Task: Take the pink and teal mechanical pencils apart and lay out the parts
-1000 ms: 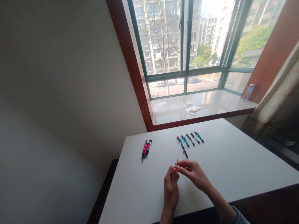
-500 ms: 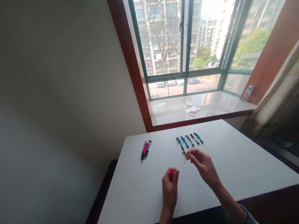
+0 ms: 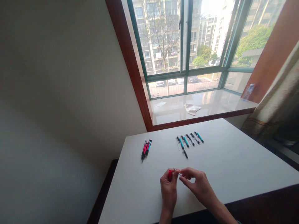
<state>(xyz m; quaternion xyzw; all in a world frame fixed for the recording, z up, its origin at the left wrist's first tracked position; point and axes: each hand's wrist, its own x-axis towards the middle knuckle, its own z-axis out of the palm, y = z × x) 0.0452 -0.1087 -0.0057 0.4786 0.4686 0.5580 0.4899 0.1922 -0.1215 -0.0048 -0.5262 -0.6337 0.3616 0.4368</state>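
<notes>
My left hand (image 3: 168,189) is closed around a red pen barrel (image 3: 170,175), held upright low over the white table. Beside it, my right hand (image 3: 195,181) pinches a thin pen refill (image 3: 179,174) between thumb and fingertips. The refill lies slantwise at the left thumb, and its far end shows just past that thumb. Whether the left fingers grip it too is unclear. Ahead of the hands, a short black pen part (image 3: 185,154) lies on the table, close to a row of teal and black pen parts (image 3: 186,141).
Several red, teal and black pens (image 3: 146,150) lie bunched at the left of the white table (image 3: 130,186). Past the table's back edge, the windowsill (image 3: 210,101) holds a crumpled cloth (image 3: 192,109), a paper (image 3: 161,104) and a clear bottle (image 3: 249,92). A curtain (image 3: 268,102) hangs at right.
My right hand has moved down and left with the refill, from near the row of parts to beside my left hand. The short black part is now uncovered.
</notes>
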